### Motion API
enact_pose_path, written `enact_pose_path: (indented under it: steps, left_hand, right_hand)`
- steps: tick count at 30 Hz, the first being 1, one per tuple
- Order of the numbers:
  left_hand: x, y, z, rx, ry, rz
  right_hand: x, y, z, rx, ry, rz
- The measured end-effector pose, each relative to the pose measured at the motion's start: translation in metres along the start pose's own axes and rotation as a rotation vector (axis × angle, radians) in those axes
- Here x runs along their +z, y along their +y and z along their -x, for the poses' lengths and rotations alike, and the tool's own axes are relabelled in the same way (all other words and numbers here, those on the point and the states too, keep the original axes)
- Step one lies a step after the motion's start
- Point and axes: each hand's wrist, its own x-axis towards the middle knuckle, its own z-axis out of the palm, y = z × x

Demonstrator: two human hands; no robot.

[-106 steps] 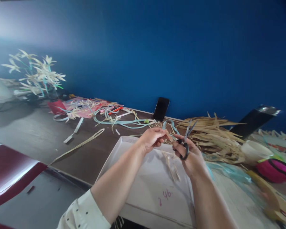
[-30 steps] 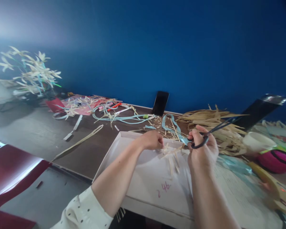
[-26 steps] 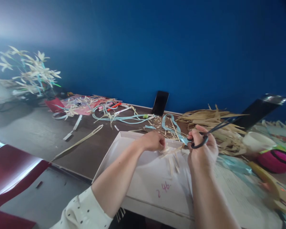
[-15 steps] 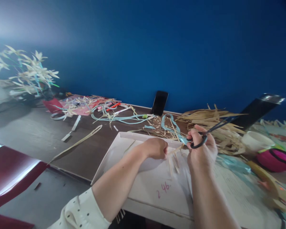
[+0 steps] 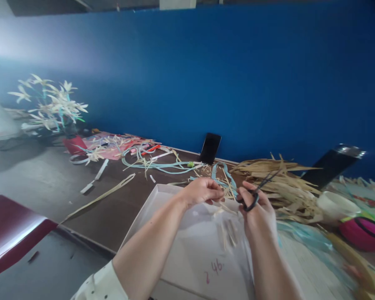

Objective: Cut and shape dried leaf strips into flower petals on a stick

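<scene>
My right hand (image 5: pixel 259 208) is closed around black-handled scissors (image 5: pixel 252 202), whose blades point up and away to the right. To its left, my left hand (image 5: pixel 203 191) has its thumb and fingers pressed together over the far part of a white box lid (image 5: pixel 187 246). What it pinches, if anything, is too small to make out. Just under its fingertips are thin pale strips. More short straw-coloured strips (image 5: pixel 228 234) lie inside the lid, above handwritten pink numbers. A gap separates my two hands.
Dried husks (image 5: pixel 281 187) lie behind my right hand, near a dark flask (image 5: pixel 333 166) and a white cup (image 5: pixel 336 205). A phone (image 5: pixel 210 148) leans on the blue wall. Light-blue cords (image 5: pixel 165 166) and scraps spread leftward, toward white flowers (image 5: pixel 59 100) in a red pot (image 5: pixel 75 144).
My view has tipped upward. My left hand has lifted and turned, its fist loosening into a pinch. My right hand has come slightly left, still with the scissors.
</scene>
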Motion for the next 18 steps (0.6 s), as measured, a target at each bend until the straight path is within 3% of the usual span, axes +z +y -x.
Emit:
enact_pose_path:
  steps: [4,9,18]
  left_hand:
    - [0.001,0.002,0.002,-0.002,0.027,0.132]
    - [0.002,0.006,0.003,-0.03,0.064,0.129]
    - [0.005,0.006,0.004,-0.054,0.056,0.075]
  right_hand:
    - [0.002,-0.001,0.002,0.159,-0.153,-0.045]
    - [0.006,-0.009,0.007,0.216,-0.297,-0.137]
    - [0.006,-0.005,0.009,0.139,-0.321,-0.09]
